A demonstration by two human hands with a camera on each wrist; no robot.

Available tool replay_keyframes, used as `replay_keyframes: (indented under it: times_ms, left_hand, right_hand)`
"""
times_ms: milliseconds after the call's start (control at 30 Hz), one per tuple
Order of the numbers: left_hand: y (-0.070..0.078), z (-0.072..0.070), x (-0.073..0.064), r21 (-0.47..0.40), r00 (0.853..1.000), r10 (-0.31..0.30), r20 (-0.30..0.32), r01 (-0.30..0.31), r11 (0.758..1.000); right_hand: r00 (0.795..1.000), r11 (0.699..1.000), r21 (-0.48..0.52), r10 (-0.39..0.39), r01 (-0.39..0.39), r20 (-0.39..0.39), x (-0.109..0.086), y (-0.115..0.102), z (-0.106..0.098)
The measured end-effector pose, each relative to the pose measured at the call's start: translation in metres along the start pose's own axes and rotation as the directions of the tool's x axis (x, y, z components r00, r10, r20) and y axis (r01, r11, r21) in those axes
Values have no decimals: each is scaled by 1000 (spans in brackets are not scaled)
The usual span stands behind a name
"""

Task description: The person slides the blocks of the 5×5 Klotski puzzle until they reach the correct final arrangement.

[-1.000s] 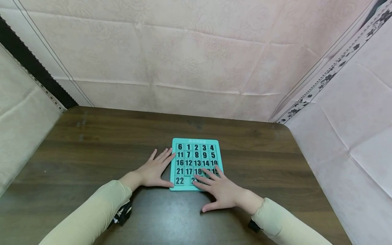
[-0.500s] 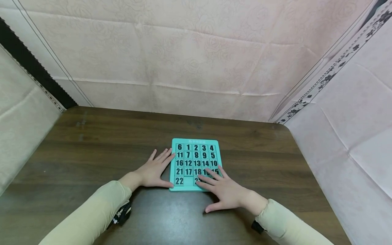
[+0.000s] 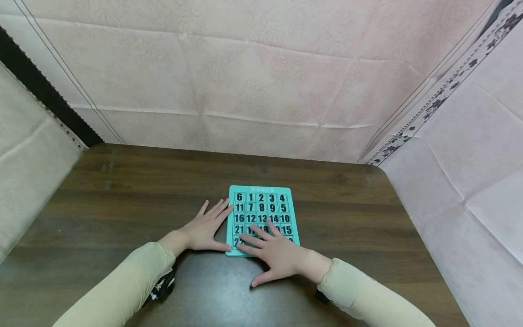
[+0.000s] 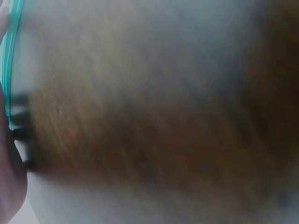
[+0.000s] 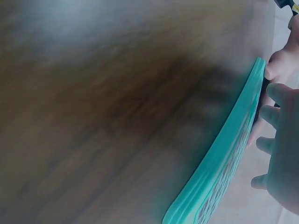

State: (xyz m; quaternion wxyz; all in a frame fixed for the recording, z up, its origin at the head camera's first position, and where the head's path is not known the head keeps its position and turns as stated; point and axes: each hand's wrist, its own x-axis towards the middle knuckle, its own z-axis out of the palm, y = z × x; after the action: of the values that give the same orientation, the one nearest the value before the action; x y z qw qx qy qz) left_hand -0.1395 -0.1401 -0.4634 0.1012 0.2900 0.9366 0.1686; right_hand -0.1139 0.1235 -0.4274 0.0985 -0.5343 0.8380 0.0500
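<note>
The teal number-slide puzzle [image 3: 263,219] lies flat on the brown tabletop [image 3: 122,200], near its middle. The left hand [image 3: 205,230] rests flat just beside the puzzle's left edge, fingers straight, thumb touching the near-left corner. The right hand [image 3: 273,252] lies over the puzzle's near rows, fingers spread and extended, fingertips pressing tiles there; nothing is gripped.

Status: ordering appears partial. The top row reads 6, 1, 2, 3, 4; the next 11, 7, 8, 9, 5; then 16, 12, 13, 14, 10. The near rows are mostly hidden by the right hand; 21 and 15 are visible. The tiles read as rotated out of sequence, so considerable sliding appears outstanding. Wrist views are too blurred to add detail.
</note>
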Motion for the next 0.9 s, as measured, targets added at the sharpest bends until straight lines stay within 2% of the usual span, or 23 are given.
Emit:
replay_keyframes:
  times_ms: [300,600,900]
  left_hand:
    - [-1,1,1,-3,1000,0,4,0,1000]
    - [-1,2,1,0,1000,-12,12,12,1000]
    - [-2,3,1,-13,1000,-1,-9,1,1000]
  right_hand:
    - [999,1000,27,10,-11,31,2,0,2]
    - [999,998,51,28,-28,20,-10,5,4]
    - [999,996,75,43,-45,27,-21,10,3]
